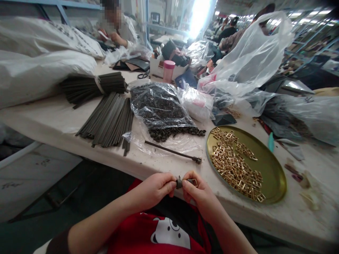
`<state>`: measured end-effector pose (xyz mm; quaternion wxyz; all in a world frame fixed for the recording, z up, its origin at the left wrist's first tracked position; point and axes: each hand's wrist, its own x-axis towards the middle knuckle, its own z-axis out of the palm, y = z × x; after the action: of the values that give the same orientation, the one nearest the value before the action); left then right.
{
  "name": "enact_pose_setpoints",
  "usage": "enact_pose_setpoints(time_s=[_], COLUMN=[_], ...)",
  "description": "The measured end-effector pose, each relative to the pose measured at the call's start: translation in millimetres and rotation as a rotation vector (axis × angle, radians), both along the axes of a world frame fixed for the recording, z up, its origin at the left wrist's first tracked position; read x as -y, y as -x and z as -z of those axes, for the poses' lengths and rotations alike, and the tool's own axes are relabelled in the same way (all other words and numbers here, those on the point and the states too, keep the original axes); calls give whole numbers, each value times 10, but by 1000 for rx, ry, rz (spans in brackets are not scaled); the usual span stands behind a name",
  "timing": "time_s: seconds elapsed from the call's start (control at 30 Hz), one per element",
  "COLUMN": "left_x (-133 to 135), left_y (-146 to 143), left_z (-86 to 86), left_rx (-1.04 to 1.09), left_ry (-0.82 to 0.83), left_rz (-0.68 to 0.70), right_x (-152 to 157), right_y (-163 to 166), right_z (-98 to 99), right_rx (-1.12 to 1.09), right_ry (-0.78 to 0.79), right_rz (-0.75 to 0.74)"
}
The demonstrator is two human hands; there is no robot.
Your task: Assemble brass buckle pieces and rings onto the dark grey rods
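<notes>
In front of my body, at the table's near edge, both hands meet around a small dark strap (pixel 179 182). My left hand (pixel 157 187) is closed, thumb and fingers pinching the strap's left side. My right hand (pixel 197 190) is closed on its other side, with a gold buckle (pixel 195 182) poking out between the fingers. Most of the strap is hidden by my fingers. Just beyond lies a finished-looking dark strap with a buckle end (pixel 172 152). To the right, a round gold tray (pixel 275 176) carries many gold buckles (pixel 230 162).
A plastic bag of small dark loops (pixel 161 106) spills open mid-table. Loose dark strips (pixel 109 120) and a tied bundle (pixel 92 86) lie left. Behind stand a pink-lidded jar (pixel 168 71) and a clear plastic bag (pixel 249 56). A co-worker (pixel 119 31) sits across the table.
</notes>
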<state>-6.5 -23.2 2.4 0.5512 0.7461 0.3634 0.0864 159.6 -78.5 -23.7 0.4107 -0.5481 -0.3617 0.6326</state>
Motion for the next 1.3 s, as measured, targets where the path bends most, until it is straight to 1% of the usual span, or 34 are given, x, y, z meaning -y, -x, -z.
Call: enact_pose_setpoints(time_s=[0.1, 0.17, 0.27, 0.37, 0.5, 0.6, 0.7, 0.87, 0.97, 1.0, 1.07, 1.17, 1.3], left_x=[-48, -76, -105, -136, -185, -195, -169, -67, -3, 12, 26, 22, 28], left_y=[-7, -27, -75, -111, -117, -136, -181, -206, -181, -171, -153, -111, -32], left_z=[36, 83, 152, 168, 112, 92, 110, 121, 120, 119, 107, 41, -59], left_rx=[-32, -64, -77, -69, -118, -151, -192, -253, -233, -223, -191, -120, -14], left_ry=[35, 39, 28, 42, 51, 16, -87, -349, -415, -400, -299, -29, 308], left_rz=[52, 63, 65, 84, 104, 117, 130, 99, 103, 100, 88, 50, 9], right_x=[13, 18, 9, -12, -44, -59, -54, -23, 6, 21, 56, 107, 148], right_y=[-1, -12, -51, -100, -143, -159, -173, -169, -134, -122, -104, -108, -117], right_z=[54, 88, 118, 121, 119, 135, 160, 140, 108, 106, 116, 144, 145], right_rx=[230, 373, 513, 542, 585, 603, 603, 517, 457, 448, 468, 579, 692], right_ry=[-125, -228, -333, -337, -371, -404, -395, -352, -335, -336, -354, -435, -544], right_rz=[3, -3, -55, -109, -157, -197, -214, -185, -206, -218, -241, -253, -214])
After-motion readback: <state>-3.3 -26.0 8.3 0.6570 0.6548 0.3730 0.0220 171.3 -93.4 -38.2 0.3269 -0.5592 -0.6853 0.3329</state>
